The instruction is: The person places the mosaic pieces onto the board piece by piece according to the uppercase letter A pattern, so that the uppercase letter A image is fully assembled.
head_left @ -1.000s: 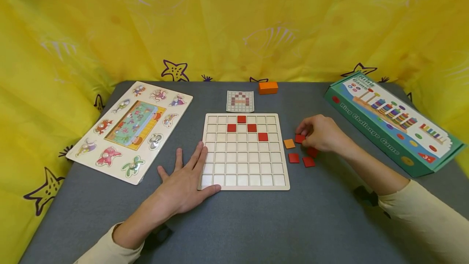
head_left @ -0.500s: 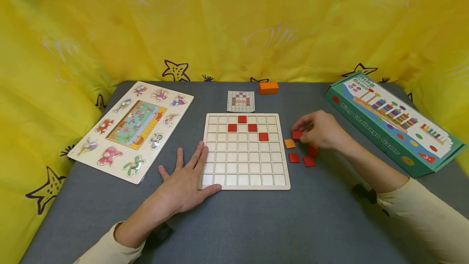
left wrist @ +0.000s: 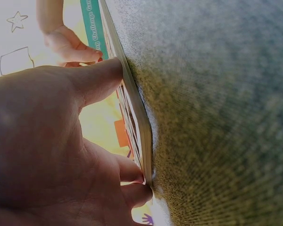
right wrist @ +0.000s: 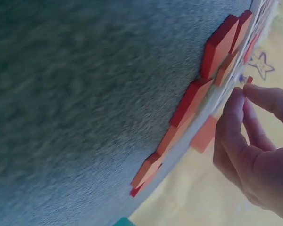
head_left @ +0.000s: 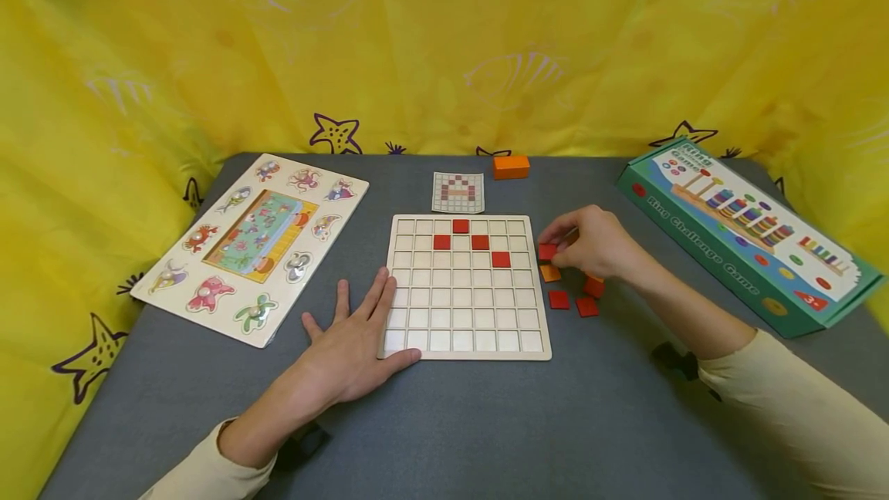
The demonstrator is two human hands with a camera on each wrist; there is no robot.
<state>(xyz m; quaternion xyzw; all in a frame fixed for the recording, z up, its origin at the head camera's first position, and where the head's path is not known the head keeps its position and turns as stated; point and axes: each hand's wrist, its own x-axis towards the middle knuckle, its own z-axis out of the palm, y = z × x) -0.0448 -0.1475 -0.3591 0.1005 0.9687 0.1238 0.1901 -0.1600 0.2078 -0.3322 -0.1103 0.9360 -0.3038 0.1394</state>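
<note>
My right hand [head_left: 599,244] pinches a red square tile [head_left: 547,251] between thumb and fingertips, just right of the wooden grid board [head_left: 472,356]. The right wrist view shows that tile [right wrist: 249,80] edge-on, lifted off the table. Several red tiles [head_left: 501,259] lie in cells of the board's upper rows. With fingers stretched out, my left hand [head_left: 347,357] rests along the board's left side. Its thumb lies at the near left corner, and in the left wrist view the thumb touches the board's edge [left wrist: 140,110]. Beneath my right hand lie an orange tile [head_left: 550,274] and loose red tiles [head_left: 559,299].
Behind the board lie a small pattern card [head_left: 458,193] and an orange block [head_left: 511,167]. A sea-animal peg puzzle [head_left: 326,253] lies at left. A green Ring Challenge Game box [head_left: 736,230] stands at right. Yellow cloth [head_left: 417,60] hangs behind the grey table [head_left: 458,430].
My right hand has lifted the red tile from among the loose ones and moved it left toward the board's right edge. My left hand stays in place.
</note>
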